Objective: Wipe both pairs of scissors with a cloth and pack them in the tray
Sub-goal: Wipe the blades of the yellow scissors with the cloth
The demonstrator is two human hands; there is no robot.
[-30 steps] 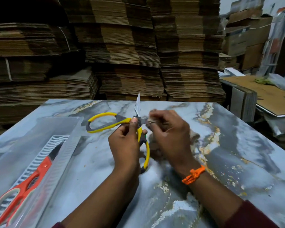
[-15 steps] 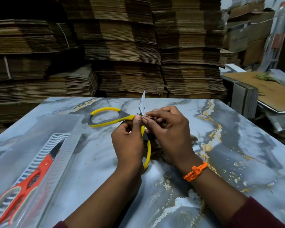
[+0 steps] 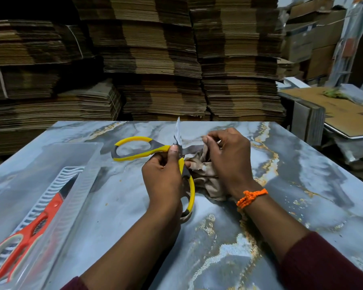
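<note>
My left hand (image 3: 164,181) clamps the yellow scissors (image 3: 158,147) near the pivot, blades spread, so my right hand (image 3: 228,162), fingers pinching the cloth (image 3: 205,176), can reach one blade.

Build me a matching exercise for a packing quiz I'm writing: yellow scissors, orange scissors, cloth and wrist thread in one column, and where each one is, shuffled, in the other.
Column 1
1. yellow scissors
2. orange scissors
3. cloth
4. orange thread band

Column 2
A. lying in the clear tray
B. tied just behind the right hand
C. gripped by the right hand, against one blade
D. held with blades spread by the left hand

Pairs: 1-D, 2-A, 3-C, 4-B
</note>
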